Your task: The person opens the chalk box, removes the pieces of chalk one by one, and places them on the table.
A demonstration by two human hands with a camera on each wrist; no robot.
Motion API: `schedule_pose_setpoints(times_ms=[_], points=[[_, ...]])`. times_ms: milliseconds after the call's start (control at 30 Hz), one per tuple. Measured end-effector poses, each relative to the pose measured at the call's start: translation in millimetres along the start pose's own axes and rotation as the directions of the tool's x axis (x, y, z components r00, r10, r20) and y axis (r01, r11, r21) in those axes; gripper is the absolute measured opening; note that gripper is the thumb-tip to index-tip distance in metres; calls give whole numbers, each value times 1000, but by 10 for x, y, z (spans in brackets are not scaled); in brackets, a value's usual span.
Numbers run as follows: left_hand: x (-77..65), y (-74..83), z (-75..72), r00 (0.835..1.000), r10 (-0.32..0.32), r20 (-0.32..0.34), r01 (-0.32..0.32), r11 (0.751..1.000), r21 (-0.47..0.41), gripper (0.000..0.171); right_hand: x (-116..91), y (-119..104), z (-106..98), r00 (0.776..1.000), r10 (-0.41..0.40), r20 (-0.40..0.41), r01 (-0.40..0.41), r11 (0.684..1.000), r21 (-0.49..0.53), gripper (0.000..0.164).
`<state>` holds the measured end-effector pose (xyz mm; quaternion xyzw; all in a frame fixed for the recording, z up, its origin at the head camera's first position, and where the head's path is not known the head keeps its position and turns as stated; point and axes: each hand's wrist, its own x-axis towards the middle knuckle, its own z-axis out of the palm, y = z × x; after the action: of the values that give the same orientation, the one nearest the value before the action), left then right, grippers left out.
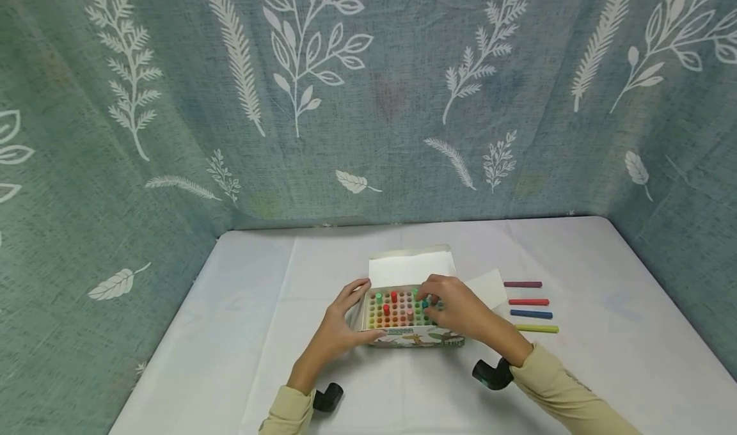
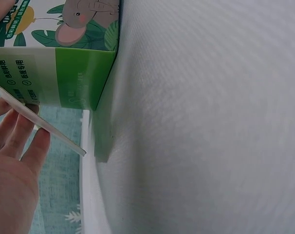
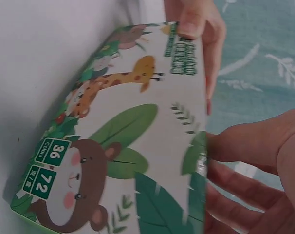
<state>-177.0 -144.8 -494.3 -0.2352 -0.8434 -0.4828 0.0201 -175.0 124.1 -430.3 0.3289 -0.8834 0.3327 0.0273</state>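
Left hand (image 1: 332,327): clasps the left end of the box (image 1: 416,340), thumb on the front panel, fingers apart along the side. In the left wrist view, the fingers rest behind a white side flap (image 2: 46,125).

Right hand (image 1: 457,304): positioned over the right half of the box, thumb and fingers bent close to a teal stick (image 1: 425,304). The fingertips are partly hidden; whether they pinch a stick cannot be told.

The box stands at lower center of the head frame, its holed top facing up. Several sticks protrude from the holes, including a green stick (image 1: 379,298), a red stick (image 1: 394,295) and a pink stick (image 1: 410,315). The white lid (image 1: 411,268) extends above the box in the frame; a right flap (image 1: 488,288) extends to its right. The front panel bears printed animals and leaves.

Right of the box, four sticks lie in a column, from top to bottom: maroon stick (image 1: 523,284), bright red stick (image 1: 528,302), blue stick (image 1: 531,315), yellow stick (image 1: 538,328).

A white cloth (image 1: 265,294) covers the table. A blue-green curtain (image 1: 397,166) with white leaf prints fills the upper frame.
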Motion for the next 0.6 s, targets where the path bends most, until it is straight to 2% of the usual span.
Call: schedule_pose_setpoints(times_ms=[133,233,600], points=[[-1,-4,0,1000,3,0,-3,1000,2,91,20,0,59,1000,-11,9,11,997,-76,17],[1,-5,0,1000,0,1,0,1000,10,91,34,0,78,1000,-18,16,19,995,-97,15],[0,4,3,1000,-5,-1,5,1000,5,92,88,-37,-1,996,-64,54,66,997,-43,16]])
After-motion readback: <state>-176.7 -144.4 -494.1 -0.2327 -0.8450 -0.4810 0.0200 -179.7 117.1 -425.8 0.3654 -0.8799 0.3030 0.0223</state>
